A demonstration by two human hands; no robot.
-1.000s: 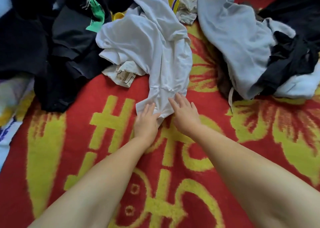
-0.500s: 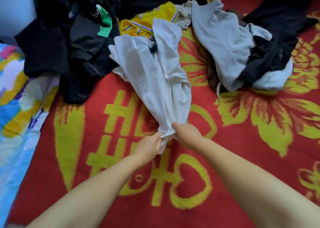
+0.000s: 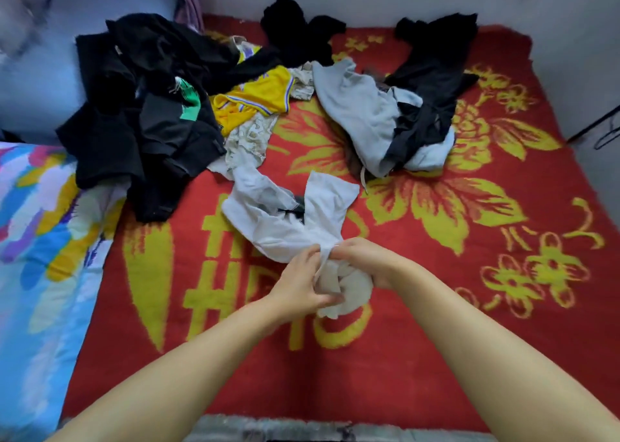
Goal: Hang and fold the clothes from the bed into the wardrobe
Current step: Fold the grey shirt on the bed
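Observation:
A white shirt lies stretched across the red and yellow blanket on the bed. My left hand and my right hand both grip its bunched near end, close together above the blanket's middle. Farther back lie a heap of black clothes, a yellow jersey, a cream printed garment, a pale grey garment and more black clothes.
A blue patterned quilt runs along the bed's left side. A pale wall stands behind the bed. A dark wire hanger shows at the right edge. The wardrobe is not in view.
Both hands went from resting on the white shirt's hem to gripping it, then pulled it toward me out of the pile, bunching its end. The view has drawn back and shows more of the bed.

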